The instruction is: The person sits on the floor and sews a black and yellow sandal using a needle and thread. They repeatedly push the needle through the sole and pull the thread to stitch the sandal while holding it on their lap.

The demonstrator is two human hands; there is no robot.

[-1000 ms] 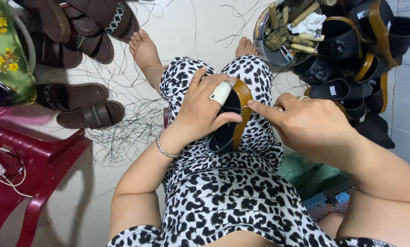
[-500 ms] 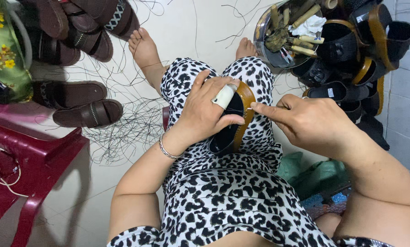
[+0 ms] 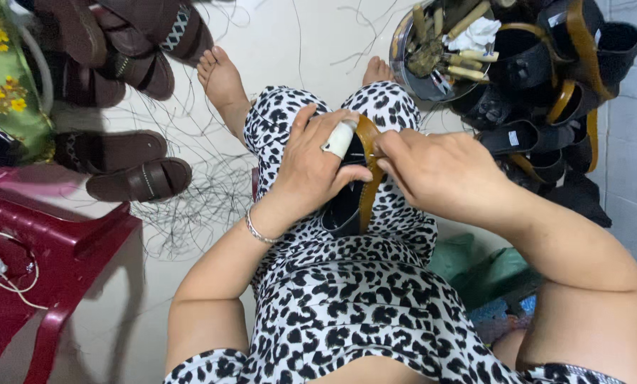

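A black sandal with a tan strap [image 3: 357, 192] lies on my lap, over a black-and-white spotted dress. My left hand [image 3: 311, 167] grips the sandal from the left; its index finger wears a white bandage. My right hand [image 3: 439, 171] comes in from the right with its fingertips pinched at the tan strap near the sandal's top. What the fingertips hold is too small to tell. My bare feet rest on the pale floor beyond my knees.
A heap of black and tan sandals [image 3: 560, 92] sits at the right beside a round metal bowl of tools [image 3: 439, 50]. Brown sandals [image 3: 130, 167] lie at the left among loose dark threads [image 3: 197, 206]. A red plastic chair [image 3: 41, 263] stands at the lower left.
My right hand has shifted slightly left along the strap toward my left hand. The sandal stays on my lap.
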